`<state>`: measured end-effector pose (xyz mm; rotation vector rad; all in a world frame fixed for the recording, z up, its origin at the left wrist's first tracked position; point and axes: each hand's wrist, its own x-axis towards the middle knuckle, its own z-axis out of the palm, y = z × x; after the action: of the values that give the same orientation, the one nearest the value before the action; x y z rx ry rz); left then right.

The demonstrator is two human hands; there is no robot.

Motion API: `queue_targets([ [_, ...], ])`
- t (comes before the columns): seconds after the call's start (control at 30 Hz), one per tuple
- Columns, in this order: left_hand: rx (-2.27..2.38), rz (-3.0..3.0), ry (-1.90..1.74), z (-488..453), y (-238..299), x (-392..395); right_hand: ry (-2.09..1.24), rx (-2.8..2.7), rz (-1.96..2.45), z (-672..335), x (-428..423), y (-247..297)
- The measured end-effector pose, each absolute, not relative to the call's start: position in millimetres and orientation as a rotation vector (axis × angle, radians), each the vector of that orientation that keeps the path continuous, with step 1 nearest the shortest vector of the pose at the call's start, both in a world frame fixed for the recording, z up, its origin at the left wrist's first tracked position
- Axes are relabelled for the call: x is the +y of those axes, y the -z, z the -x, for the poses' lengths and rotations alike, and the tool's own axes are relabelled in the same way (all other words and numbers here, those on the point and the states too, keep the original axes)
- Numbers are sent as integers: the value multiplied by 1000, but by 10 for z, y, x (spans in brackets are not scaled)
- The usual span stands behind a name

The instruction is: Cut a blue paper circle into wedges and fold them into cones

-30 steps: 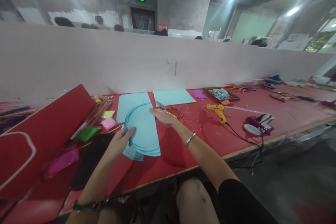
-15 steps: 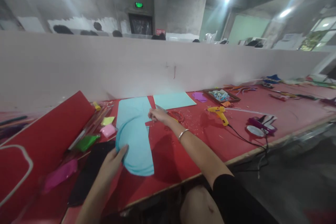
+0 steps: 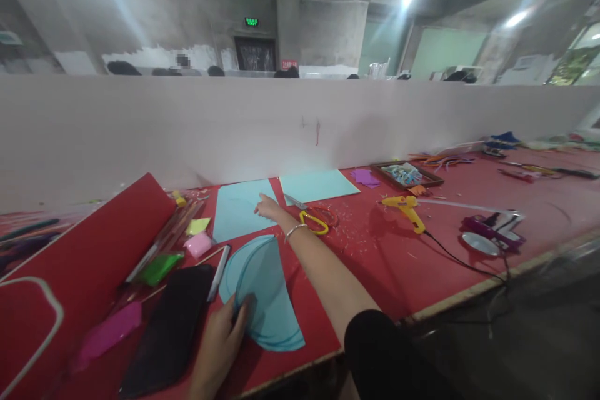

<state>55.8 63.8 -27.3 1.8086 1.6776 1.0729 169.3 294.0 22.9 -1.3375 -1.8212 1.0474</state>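
Note:
My left hand [image 3: 227,331] grips rounded light-blue sheet pieces [image 3: 272,294] by their left edge, thumb on top. The pieces overlap, with darker blue curved lines along the rims and one straight cut side. They are held low over the red table near its front edge. My right hand [image 3: 269,207] reaches over a flat light-blue sheet [image 3: 234,203], fingers partly extended and apart, with nothing visible in them. Whether the fingertips touch that sheet I cannot tell. Scissors [image 3: 313,222] with a yellow and a red handle lie just right of my right wrist.
A second light-blue sheet [image 3: 319,185] lies by the white partition [image 3: 234,131]. At left are a white marker [image 3: 218,274], a black slab [image 3: 169,328] and a red board [image 3: 103,244]. A yellow glue gun [image 3: 405,209], its cord, and a tray [image 3: 434,180] are at right.
My left hand has drawn the rounded pieces nearer and lower, off the flat sheet, and they have fanned apart. My right hand has shifted slightly left, and the scissors and marker now show.

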Motion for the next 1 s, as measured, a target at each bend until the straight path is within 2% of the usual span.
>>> queue_targets([
  [0.37, 1703, -1853, -1072, -585, 215, 632, -1153, -1839, 1294, -1796, 2816, -289],
  [0.73, 1690, -1807, -1073, -592, 183, 630, -1716, -2000, 875, -2316, 1976, -552],
  [1.0, 1702, -1740, -1074, -627, 140, 591, -1347, -2325, 857, -2546, 1740, -647],
])
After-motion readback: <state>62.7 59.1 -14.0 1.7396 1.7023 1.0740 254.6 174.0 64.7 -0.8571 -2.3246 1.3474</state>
